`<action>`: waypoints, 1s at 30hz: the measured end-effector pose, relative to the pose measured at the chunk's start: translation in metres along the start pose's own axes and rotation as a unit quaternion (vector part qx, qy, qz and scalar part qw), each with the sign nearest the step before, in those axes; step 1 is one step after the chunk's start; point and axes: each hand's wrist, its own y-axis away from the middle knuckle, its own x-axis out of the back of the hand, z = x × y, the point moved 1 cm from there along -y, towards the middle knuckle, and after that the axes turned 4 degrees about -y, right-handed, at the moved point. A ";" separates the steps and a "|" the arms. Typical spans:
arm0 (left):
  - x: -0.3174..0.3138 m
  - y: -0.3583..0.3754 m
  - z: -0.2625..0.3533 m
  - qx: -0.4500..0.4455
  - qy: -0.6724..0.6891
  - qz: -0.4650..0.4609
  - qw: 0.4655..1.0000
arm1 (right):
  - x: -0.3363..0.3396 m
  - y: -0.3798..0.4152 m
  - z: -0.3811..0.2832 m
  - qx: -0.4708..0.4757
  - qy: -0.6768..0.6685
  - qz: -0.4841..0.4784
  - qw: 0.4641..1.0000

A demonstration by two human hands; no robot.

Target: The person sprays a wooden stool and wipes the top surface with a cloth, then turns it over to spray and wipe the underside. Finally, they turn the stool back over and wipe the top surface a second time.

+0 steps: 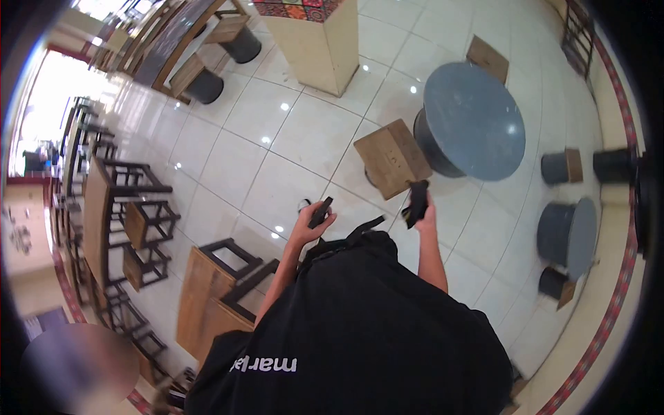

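You hold two black items, one in each hand, raised in front of your chest above the tiled floor [277, 131]. Your left hand [311, 225] is clenched around a black strap end [320, 211]; your right hand [423, 214] grips a black fabric piece [416, 200]. What exactly each piece is cannot be made out. A black strap [366, 225] runs between them across your black shirt [360, 332]. Beyond stand one round grey desk [474, 121] and one wooden stool [392, 158] beside it. A second grey desk [568, 232] sits to the right.
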 end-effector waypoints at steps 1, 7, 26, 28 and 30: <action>0.018 -0.009 0.003 -0.017 -0.002 -0.010 1.000 | 0.003 0.003 0.011 0.048 -0.019 0.010 0.999; 0.095 -0.093 -0.009 -0.052 -0.076 -0.157 0.983 | -0.029 0.060 0.088 0.262 -0.170 0.123 0.942; 0.068 -0.314 -0.012 -0.202 -0.211 -0.316 0.903 | -0.083 0.106 0.210 0.441 -0.327 0.248 0.798; 0.073 -0.330 -0.017 -0.216 -0.166 -0.353 0.895 | -0.105 0.096 0.224 0.466 -0.321 0.247 0.786; 0.081 -0.355 -0.021 -0.235 -0.162 -0.377 0.881 | -0.137 0.088 0.232 0.534 -0.315 0.193 0.761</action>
